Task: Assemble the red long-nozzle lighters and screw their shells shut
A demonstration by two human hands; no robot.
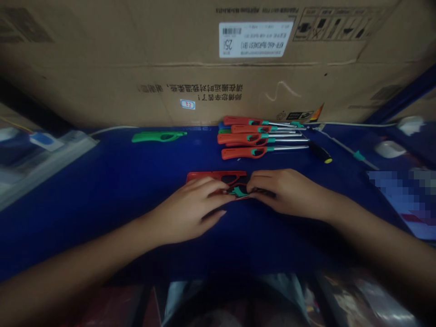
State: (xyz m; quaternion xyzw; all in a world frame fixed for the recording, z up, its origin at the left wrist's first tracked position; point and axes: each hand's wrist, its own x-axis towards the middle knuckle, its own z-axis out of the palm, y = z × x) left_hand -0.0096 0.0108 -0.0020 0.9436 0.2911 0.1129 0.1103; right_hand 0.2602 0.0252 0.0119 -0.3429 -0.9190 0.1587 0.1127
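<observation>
My left hand (pixel 190 209) and my right hand (pixel 289 193) meet over a red lighter shell lying low on the blue table. The left thumb and fingers close around its left part, beside a small teal trigger piece (pixel 240 192). From the other side, my right fingers pinch at the trigger end, and what lies between them is mostly hidden. Just behind the left fingers is another red shell half (pixel 218 174), with its trigger loop facing right. Both hands cover much of the shell they work on.
Several red lighters with metal tubes (pixel 248 152) are stacked behind my hands, a black screwdriver (pixel 319 152) beside them. A green lighter shell (pixel 158 136) lies left of the pile. A cardboard sheet (pixel 102 86) walls off the back. A loose tube with a teal piece (pixel 358 156) lies right.
</observation>
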